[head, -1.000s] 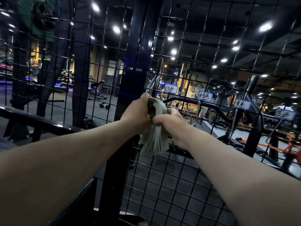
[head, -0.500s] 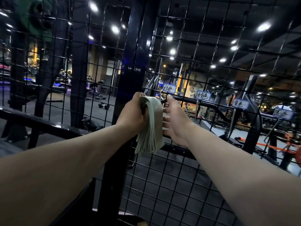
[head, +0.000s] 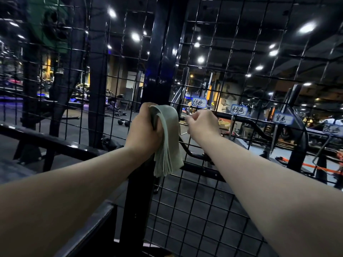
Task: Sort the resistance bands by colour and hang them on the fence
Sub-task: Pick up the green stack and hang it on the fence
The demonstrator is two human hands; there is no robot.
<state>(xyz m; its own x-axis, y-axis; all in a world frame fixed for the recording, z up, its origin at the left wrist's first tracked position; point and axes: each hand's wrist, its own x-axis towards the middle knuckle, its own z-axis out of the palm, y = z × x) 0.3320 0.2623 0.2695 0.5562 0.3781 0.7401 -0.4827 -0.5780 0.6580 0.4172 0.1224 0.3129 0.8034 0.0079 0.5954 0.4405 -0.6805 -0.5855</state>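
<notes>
Left hand (head: 146, 130) holds the bundle of pale green bands (head: 168, 145) up at the fence (head: 204, 191), fingers clamped round it. Right hand (head: 203, 125) curls at the wire under the green label (head: 199, 103); what it pinches, hard to tell. Hanging step: next, probably hooking the bands there.

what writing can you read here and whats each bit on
"绿色" on the first tag on the fence, nearest the hands
"粉色" on the second tag, to its right
"紫色" on the third tag, further right
The fourth tag, at the right edge, has handwriting too blurred to read
The black post has faint small marks, too small to read
</notes>
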